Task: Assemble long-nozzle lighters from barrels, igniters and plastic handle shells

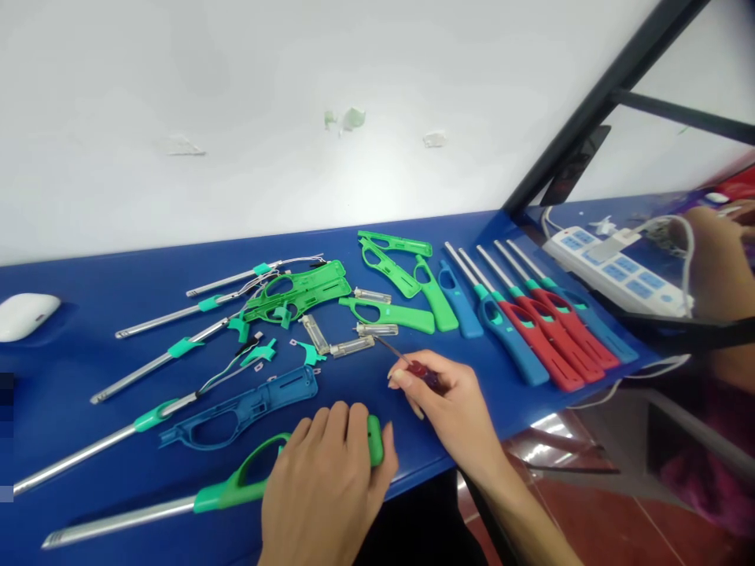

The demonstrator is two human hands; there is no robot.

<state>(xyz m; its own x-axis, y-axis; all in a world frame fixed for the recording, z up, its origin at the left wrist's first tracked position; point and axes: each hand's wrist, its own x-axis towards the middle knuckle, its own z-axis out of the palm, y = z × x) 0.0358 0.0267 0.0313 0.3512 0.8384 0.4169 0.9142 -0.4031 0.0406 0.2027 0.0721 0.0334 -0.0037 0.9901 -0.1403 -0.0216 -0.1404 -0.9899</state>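
Observation:
My left hand (327, 479) is wrapped over the handle of a green long-nosed lighter (241, 483), whose metal tube points left along the table's front edge. In my right hand (445, 401) is a small screwdriver (421, 373) with a dark red handle, its thin shaft pointing up and left. Just beyond the screwdriver tip lie clear fuel tanks (352, 347). A blue half shell (248, 409) lies open behind my left hand. Farther left are metal tubes (147, 377) with wires and teal triggers (310, 354).
Green half shells (300, 291) and green handle covers (389, 316) lie mid-table. To the right, red and blue whole lighters (546, 346) form a row. A white power strip (619, 267) stands beyond the black frame (590, 110). A white case (27, 316) sits far left. Another person's arm (720, 267) shows at right.

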